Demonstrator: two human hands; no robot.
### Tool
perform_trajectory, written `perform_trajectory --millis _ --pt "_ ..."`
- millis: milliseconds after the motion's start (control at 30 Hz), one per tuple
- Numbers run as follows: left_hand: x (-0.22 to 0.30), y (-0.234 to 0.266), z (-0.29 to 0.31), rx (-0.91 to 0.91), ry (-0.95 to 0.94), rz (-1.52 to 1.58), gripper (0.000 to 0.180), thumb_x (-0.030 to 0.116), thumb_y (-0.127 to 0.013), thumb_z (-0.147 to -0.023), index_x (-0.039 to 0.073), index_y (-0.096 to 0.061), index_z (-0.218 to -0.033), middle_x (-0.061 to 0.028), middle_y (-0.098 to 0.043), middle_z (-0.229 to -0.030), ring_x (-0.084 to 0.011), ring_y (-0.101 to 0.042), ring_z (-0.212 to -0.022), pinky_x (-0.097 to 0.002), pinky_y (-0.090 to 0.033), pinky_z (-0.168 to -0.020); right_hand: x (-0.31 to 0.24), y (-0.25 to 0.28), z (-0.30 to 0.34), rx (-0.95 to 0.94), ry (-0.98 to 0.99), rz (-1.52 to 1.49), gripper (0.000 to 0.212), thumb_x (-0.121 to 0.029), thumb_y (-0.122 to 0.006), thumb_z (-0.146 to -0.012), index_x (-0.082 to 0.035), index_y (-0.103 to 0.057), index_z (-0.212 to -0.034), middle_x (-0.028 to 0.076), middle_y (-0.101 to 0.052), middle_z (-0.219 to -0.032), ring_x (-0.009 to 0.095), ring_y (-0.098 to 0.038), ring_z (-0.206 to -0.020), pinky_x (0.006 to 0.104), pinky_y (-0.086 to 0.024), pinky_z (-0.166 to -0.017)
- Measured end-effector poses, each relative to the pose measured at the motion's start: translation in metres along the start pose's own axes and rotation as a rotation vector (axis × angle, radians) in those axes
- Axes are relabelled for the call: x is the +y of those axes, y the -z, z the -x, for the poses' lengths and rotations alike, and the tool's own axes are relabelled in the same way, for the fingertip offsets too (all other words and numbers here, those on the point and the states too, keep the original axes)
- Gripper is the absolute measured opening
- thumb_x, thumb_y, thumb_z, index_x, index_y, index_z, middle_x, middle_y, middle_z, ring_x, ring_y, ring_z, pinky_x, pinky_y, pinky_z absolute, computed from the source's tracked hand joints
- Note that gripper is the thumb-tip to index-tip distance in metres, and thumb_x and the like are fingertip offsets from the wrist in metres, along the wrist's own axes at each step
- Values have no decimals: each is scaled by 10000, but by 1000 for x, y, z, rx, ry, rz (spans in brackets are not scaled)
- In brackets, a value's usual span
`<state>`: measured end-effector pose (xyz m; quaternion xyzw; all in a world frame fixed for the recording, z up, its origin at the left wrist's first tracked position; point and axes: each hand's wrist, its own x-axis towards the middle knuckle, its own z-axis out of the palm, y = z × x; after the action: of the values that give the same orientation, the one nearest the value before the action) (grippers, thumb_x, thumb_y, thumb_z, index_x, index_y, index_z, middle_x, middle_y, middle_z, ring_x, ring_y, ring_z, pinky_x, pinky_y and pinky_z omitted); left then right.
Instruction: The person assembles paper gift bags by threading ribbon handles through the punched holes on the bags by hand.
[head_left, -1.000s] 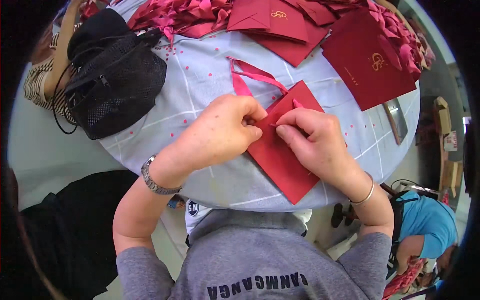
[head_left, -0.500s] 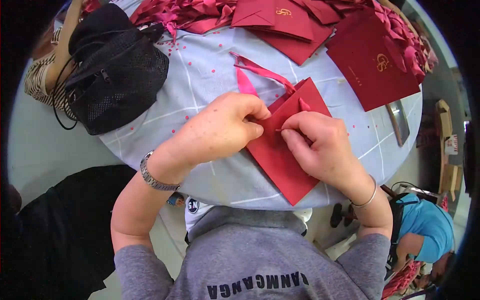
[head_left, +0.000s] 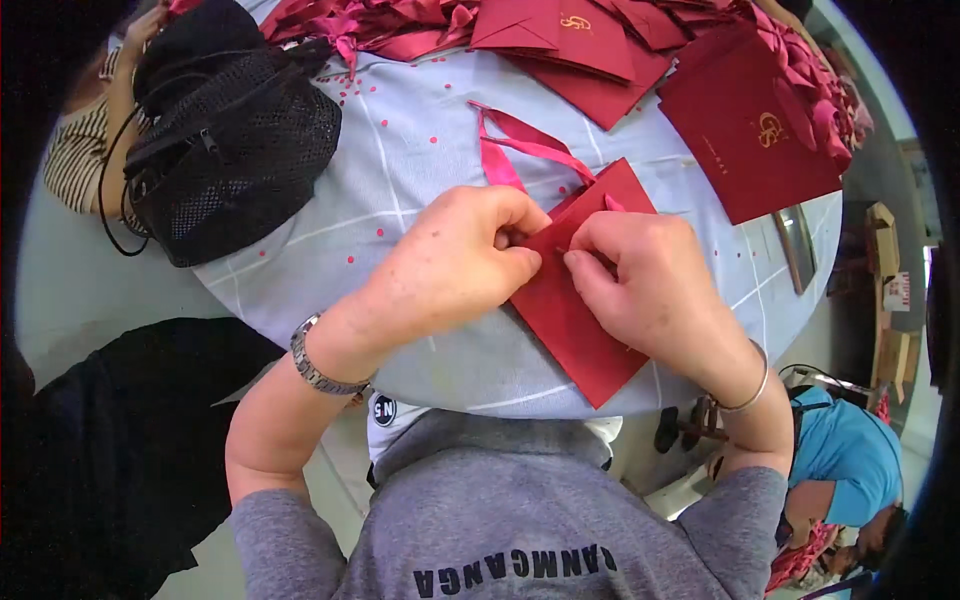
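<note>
A dark red paper gift bag (head_left: 580,330) lies flat and slanted at the table's near edge, between my hands. A pink-red ribbon (head_left: 540,140) loops out from its upper end onto the cloth. My left hand (head_left: 465,250) pinches the bag's left edge, thumb on the front face and fingertips partly hidden behind it. Over the front face, my right hand (head_left: 645,275) is closed, thumb against forefinger, with a tiny end of ribbon showing at the tips. Another bit of ribbon (head_left: 613,203) pokes out above that hand.
A light blue checked cloth (head_left: 440,360) covers the round table, scattered with small red dots. Red bags (head_left: 755,130) and heaped ribbons (head_left: 390,40) lie along the far side. A black mesh bag (head_left: 240,160) sits at left, a phone-like slab (head_left: 795,245) at right. Other people sit nearby.
My left hand has shifted slightly right, its thumb now against the bag's edge. My right hand stays pinched near the same spot, and less of the ribbon end shows.
</note>
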<state>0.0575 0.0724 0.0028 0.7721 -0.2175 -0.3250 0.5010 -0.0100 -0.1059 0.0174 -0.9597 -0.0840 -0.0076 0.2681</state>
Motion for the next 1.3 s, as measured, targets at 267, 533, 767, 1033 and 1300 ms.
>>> perform_trajectory --millis 267,533,767,1033,1300 --pt "-12 -12 0 151 -154 -28 159 -37 -627 -796 -28 -607 -954 24 -556 -726 -36 -475 -644 -219 -396 -553 -12 -2 6 4 79 239 107 -105 -656 -776 -18 -594 -782 151 -608 -691 336 -615 -633 410 -479 -549" --pt "-4 -5 -4 36 -37 16 115 5 -594 -840 -14 -614 -952 27 -583 -774 -43 -490 -674 -224 -418 -589 13 -11 14 193 130 -117 59 -77 -665 -773 -44 -618 -787 118 -626 -714 294 -634 -640 382 -499 -550" --pt "-1 -7 -3 45 7 42 108 -4 -612 -839 -13 -613 -947 47 -576 -790 -20 -492 -697 -200 -420 -604 13 -10 14 158 110 -118 70 -34 -668 -795 -3 -638 -850 125 -652 -785 257 -650 -685 328 -499 -592" --pt "-12 -13 3 103 -158 74 138 -37 -629 -819 -31 -604 -955 34 -576 -772 -22 -477 -665 -199 -412 -582 7 -3 2 -41 -156 -184 100 -99 -667 -795 -3 -641 -804 146 -632 -703 256 -636 -626 330 -470 -561" --pt "-16 -16 2 187 -261 -102 126 -14 -616 -779 -32 -613 -904 -97 -611 -786 -197 -565 -708 -317 -453 -618 -21 3 -1 -89 2 304 97 -104 -660 -779 -14 -631 -802 160 -633 -734 325 -633 -666 387 -492 -575"
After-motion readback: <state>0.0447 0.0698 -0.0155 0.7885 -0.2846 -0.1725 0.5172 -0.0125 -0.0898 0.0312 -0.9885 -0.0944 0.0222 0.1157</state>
